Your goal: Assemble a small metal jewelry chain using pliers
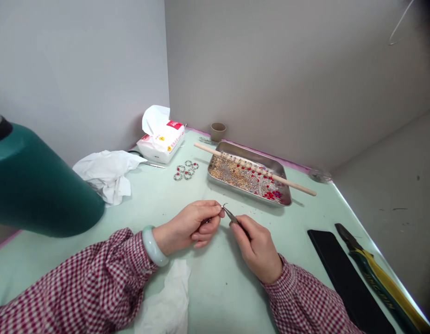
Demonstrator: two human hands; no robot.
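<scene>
My left hand (201,223) pinches a small silvery metal piece (222,207) between thumb and forefinger, its thin curved end poking out past the fingertips. The rest of that piece is hidden inside the fingers. My right hand (256,246) is closed round a slim needle-nosed metal tool (231,216), whose handle is covered by the palm. The tool's tip meets the metal piece at the left fingertips. Beyond my left hand lie several small beaded rings (188,171), silvery with red beads.
A metal tray (249,192) of gold, clear and red beads has a wooden stick (298,186) across it, with rings on it. Around it are a tissue pack (162,141), a small cup (218,131), a green bottle (44,181), crumpled tissues (107,174), a black case (343,273) and yellow-green pliers (378,273).
</scene>
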